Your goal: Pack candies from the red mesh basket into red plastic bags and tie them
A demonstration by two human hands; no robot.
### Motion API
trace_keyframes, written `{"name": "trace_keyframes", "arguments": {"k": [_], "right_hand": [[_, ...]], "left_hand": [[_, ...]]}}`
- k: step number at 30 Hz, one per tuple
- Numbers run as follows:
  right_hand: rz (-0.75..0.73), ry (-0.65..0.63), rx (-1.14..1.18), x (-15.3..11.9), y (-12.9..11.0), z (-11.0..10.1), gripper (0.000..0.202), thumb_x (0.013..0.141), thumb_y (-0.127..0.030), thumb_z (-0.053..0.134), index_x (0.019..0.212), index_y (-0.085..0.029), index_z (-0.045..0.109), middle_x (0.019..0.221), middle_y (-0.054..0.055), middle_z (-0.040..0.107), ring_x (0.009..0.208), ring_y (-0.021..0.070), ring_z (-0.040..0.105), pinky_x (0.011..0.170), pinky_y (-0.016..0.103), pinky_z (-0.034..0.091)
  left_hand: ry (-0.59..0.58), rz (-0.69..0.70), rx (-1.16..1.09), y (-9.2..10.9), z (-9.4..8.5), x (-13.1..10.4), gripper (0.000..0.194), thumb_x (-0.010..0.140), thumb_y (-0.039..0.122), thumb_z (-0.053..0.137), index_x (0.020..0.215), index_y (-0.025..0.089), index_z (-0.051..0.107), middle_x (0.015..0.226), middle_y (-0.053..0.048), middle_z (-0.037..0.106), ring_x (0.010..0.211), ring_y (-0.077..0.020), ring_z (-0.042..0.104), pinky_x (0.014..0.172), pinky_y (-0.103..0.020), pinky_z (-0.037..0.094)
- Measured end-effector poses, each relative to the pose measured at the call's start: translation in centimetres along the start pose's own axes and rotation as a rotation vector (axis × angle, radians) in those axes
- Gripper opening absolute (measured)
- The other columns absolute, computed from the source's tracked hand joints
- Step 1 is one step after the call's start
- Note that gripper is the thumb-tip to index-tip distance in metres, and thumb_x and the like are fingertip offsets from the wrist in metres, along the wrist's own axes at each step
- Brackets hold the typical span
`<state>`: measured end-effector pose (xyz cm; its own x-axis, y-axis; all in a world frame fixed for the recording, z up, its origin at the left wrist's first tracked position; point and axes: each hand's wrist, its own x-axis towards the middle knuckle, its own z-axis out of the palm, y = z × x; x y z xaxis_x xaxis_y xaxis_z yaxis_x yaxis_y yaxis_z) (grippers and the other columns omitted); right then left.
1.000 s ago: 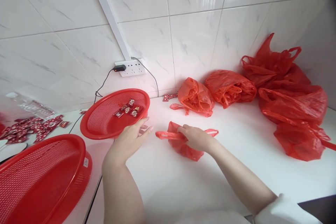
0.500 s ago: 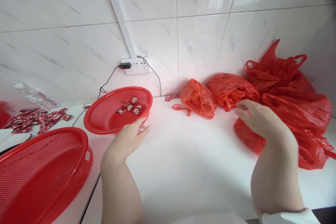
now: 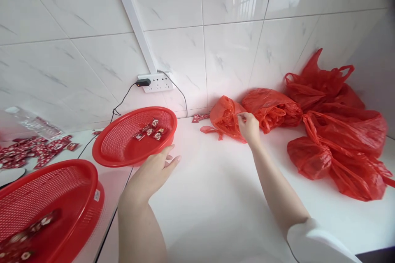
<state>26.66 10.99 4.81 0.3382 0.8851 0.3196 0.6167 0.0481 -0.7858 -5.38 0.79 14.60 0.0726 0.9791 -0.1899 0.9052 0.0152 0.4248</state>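
My left hand (image 3: 156,170) is beside the near right rim of a red perforated plastic basket (image 3: 106,154), thumb and fingers apart, holding nothing. Several small wrapped packets (image 3: 150,130) lie in that basket. Away to the right, my right hand (image 3: 249,127) is in front of a small red plastic bag (image 3: 224,113), its fingers curled into a pinch. The hand covers part of the bag, and what is between the fingertips, if anything, is hidden. Beside it sits another bunched red plastic bag (image 3: 271,107).
A larger red basket (image 3: 92,209) at the lower left holds blurred packets (image 3: 23,234). Loose red packets (image 3: 37,148) and a clear bottle (image 3: 37,123) lie behind it. More red bags (image 3: 345,131) fill the right. A power strip (image 3: 157,82) with cables is on the tiled wall.
My right hand has moved left from the right-hand bags to the small red bag, its fingers now curled. Blurred packets now show in the lower-left basket. My left hand stays beside its basket.
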Motion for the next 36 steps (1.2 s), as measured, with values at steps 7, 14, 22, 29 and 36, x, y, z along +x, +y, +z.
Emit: {"name": "trace_keyframes", "arguments": {"k": [7,14,22,29,36], "right_hand": [[0.006,-0.313,0.105,0.5,2.8,2.7,0.030,0.083,-0.030,0.052,0.101,-0.018,0.073,0.109,0.008,0.070,0.104,0.0234,0.064,0.094,0.036,0.048],[0.105,-0.181,0.030,-0.6,5.9,9.4,0.057,0.077,-0.014,0.047,0.133,-0.016,0.050,0.147,0.015,0.040,0.122,0.0267,0.052,0.103,0.041,0.040],[0.123,-0.158,-0.025,-0.5,7.2,9.1,0.052,0.075,-0.020,0.051,0.127,-0.014,0.046,0.090,0.007,0.069,0.079,0.0197,0.065,0.072,0.031,0.052],[-0.082,-0.244,-0.106,-3.7,5.1,8.6,0.029,0.081,-0.028,0.053,0.108,-0.021,0.059,0.089,0.007,0.069,0.081,0.0223,0.064,0.075,0.033,0.047],[-0.235,-0.326,0.032,-5.4,3.7,8.9,0.031,0.092,-0.032,0.036,0.096,-0.019,0.064,0.101,0.009,0.068,0.095,0.0231,0.062,0.085,0.035,0.047]], "left_hand": [[-0.033,-0.008,0.001,1.0,0.1,0.1,0.061,0.088,0.056,0.037,0.141,0.027,0.042,0.123,-0.008,0.063,0.115,-0.0271,0.058,0.089,-0.037,0.046],[-0.040,0.032,-0.007,1.3,0.9,0.2,0.059,0.088,0.057,0.038,0.140,0.028,0.045,0.121,-0.008,0.065,0.116,-0.0274,0.058,0.088,-0.037,0.047],[-0.019,0.100,0.006,1.3,1.6,1.0,0.057,0.089,0.053,0.039,0.137,0.024,0.049,0.116,-0.010,0.067,0.109,-0.0277,0.062,0.079,-0.034,0.049],[-0.122,0.498,-0.089,4.9,6.4,2.2,0.041,0.094,0.040,0.038,0.128,0.028,0.056,0.127,-0.004,0.062,0.117,-0.0244,0.057,0.094,-0.035,0.046],[0.164,0.451,-0.058,4.7,11.9,6.8,0.058,0.090,0.024,0.047,0.146,0.017,0.030,0.151,-0.017,0.030,0.139,-0.0300,0.031,0.109,-0.042,0.033]]}}
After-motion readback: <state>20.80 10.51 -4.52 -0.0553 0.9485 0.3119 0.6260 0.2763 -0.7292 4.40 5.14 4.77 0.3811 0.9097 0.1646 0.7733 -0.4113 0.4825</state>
